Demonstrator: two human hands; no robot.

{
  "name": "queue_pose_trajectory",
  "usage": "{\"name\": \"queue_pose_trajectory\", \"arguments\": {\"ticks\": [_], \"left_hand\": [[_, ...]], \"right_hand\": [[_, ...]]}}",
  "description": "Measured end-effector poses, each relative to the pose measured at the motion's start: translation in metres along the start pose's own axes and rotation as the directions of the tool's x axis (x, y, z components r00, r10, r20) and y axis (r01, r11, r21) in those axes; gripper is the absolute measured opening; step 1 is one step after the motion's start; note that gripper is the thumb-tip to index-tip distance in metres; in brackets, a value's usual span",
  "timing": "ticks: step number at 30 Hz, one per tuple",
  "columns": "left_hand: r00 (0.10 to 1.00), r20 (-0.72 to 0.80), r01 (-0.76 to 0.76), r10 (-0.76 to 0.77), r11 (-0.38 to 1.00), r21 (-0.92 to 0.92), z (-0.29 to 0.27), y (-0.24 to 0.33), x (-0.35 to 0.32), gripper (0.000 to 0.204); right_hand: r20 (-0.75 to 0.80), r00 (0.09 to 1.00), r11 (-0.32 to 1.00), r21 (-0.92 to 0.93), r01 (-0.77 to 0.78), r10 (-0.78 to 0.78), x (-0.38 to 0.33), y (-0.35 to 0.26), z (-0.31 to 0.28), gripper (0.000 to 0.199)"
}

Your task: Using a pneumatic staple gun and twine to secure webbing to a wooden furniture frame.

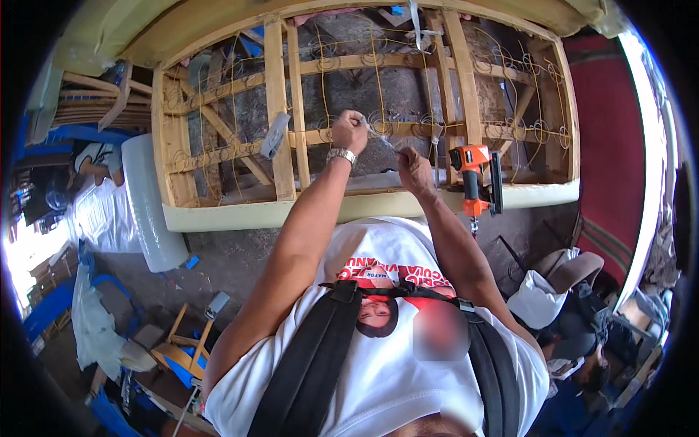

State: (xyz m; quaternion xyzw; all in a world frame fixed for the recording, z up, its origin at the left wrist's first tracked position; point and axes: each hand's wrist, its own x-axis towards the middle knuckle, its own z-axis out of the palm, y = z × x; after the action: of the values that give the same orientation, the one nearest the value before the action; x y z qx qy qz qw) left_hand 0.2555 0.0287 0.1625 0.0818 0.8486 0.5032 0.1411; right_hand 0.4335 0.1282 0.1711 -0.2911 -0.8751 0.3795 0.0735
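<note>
We cannot make out exactly what runs between the hands: a thin pale twine (380, 137), stretched from our left hand (349, 131) to our right hand (413, 169), blurs against the dark ground under the open wooden sofa frame with coil springs (280, 109). The left hand, with a silver metal wristwatch (341, 154) below it, is clenched into a fist around one end of the twine; the right hand pinches the other end between bunched fingers, its fingertips hidden from us. Both hover over the frame's middle rail. An orange and black staple gun (472, 178) rests on the frame's near padded edge, just right of the right hand. A clear plastic-wrapped roll (149, 204) lies by the frame's left end.
</note>
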Motion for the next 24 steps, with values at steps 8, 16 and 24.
{"name": "queue_pose_trajectory", "arguments": {"ticks": [8, 16, 24], "left_hand": [[0.989, 0.064, -0.144, 0.134, 0.973, 0.179, -0.007, -0.021, 0.005, 0.015], [0.410, 0.848, 0.644, -0.337, 0.765, -0.007, -0.029, -0.018, -0.077, 0.059], [0.568, 0.657, 0.819, -0.496, 0.422, -0.389, 0.044, -0.019, -0.042, 0.030]], "right_hand": [[0.135, 0.969, 0.977, -0.056, -0.203, 0.209, -0.061, -0.023, -0.044, 0.022], [0.227, 0.858, 0.885, -0.052, -0.462, 0.461, -0.146, -0.098, -0.060, 0.023], [0.148, 0.961, 0.963, 0.102, -0.249, 0.232, -0.180, -0.092, -0.042, 0.019]]}}
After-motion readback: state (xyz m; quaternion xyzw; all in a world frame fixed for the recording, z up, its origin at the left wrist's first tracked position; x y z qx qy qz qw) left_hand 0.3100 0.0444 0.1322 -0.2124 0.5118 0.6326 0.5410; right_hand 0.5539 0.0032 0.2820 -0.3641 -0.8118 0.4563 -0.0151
